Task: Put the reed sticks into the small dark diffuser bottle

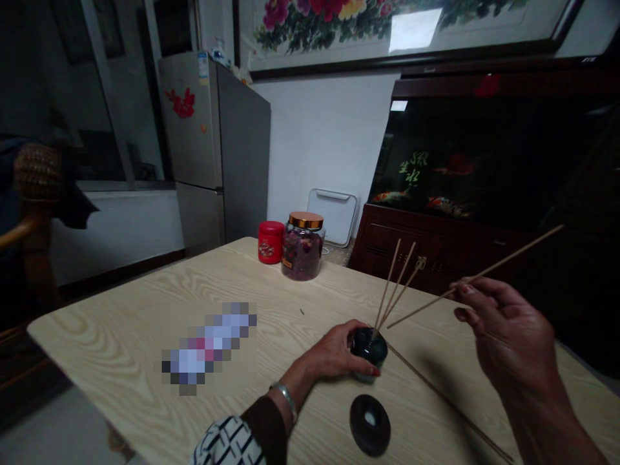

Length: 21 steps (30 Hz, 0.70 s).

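My left hand (334, 352) grips a dark glossy round holder (368, 345) on the light wood-grain table (111, 323). Three thin wooden sticks (394, 287) stand tilted in the holder. My right hand (508, 329) is raised to the right, pinching a longer thin stick (504, 268) between its fingers, with the stick's lower end near the upright sticks. Another thin stick (450, 403) lies on the table, running from the holder toward the lower right. Just below my left hand rests a dark oval piece (370, 423) with a pale centre.
A pixelated patch (208, 345) hides something on the table. At the far corner stand a gold-lidded glass jar (303, 252) of dried petals and a red tin (270, 242). Beyond are a fridge (213, 148), a lit-dim fish tank (465, 155) and a wooden cabinet (411, 252).
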{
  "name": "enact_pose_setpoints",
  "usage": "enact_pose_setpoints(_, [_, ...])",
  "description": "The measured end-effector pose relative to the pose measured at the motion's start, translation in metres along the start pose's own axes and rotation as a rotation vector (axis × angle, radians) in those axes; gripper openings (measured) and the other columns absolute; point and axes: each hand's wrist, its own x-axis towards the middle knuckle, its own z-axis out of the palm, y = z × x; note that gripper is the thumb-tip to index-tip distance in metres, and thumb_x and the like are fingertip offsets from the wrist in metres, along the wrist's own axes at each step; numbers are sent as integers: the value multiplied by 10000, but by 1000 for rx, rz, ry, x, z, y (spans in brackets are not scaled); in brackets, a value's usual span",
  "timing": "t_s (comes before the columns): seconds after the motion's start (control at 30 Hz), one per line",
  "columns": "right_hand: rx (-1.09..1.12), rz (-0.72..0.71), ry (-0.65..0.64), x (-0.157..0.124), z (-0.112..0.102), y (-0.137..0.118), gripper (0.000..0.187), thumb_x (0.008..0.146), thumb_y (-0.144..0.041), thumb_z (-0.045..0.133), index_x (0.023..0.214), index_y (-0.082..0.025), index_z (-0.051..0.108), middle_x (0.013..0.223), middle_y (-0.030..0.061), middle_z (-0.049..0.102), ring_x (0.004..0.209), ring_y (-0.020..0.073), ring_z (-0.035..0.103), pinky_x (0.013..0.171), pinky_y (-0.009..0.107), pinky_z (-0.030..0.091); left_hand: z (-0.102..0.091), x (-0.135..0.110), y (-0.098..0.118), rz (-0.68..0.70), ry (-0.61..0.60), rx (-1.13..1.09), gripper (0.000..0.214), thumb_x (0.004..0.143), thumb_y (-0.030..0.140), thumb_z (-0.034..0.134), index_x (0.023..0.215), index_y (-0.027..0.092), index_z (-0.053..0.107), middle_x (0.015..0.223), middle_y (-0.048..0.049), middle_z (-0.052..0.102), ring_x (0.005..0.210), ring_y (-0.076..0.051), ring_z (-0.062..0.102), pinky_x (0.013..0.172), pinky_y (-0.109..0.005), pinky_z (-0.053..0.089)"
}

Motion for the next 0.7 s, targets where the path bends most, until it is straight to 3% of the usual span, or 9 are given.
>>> enact_pose_setpoints(0.37, [-169,-48,-261,-18,20,30,264,763,-415,794,891,-218,676,843,16,688,738,149,611,555,232,481,-2,2,-4,-9,-18,-6,781,445,199,953,1156,149,635,1005,-65,686,928,-196,626,815,-299,480])
enact_pose_setpoints(0.7, [-254,43,-459,-24,25,49,298,797,-455,736,907,-194,643,832,46,691,757,184,639,579,264,491,-2,2,-5,6,-14,5,760,453,205,952,1143,145,642,1030,-78,681,933,-199,623,831,-308,472])
